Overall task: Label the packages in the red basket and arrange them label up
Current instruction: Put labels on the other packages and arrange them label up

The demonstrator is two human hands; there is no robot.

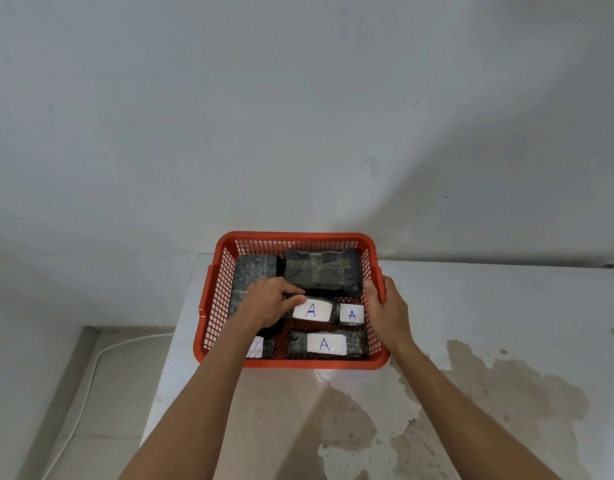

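Observation:
The red basket [291,238] stands on a pale table against the wall. Several dark wrapped packages lie inside it. Three show white labels marked "A": a middle package [312,310], a small one [351,315] to its right and a front one [325,344]. A fourth white label [255,347] peeks out at the front left, partly under my arm. Two unlabelled packages lie at the back, one large [323,271] and one at the left [253,268]. My left hand [269,299] is inside the basket, fingers on the middle package's left end. My right hand [385,308] grips the basket's right rim.
The table top [489,306] carries large brownish stains in front and to the right of the basket. Its left edge drops to a floor where a white cable [91,368] runs. A plain wall rises directly behind the basket.

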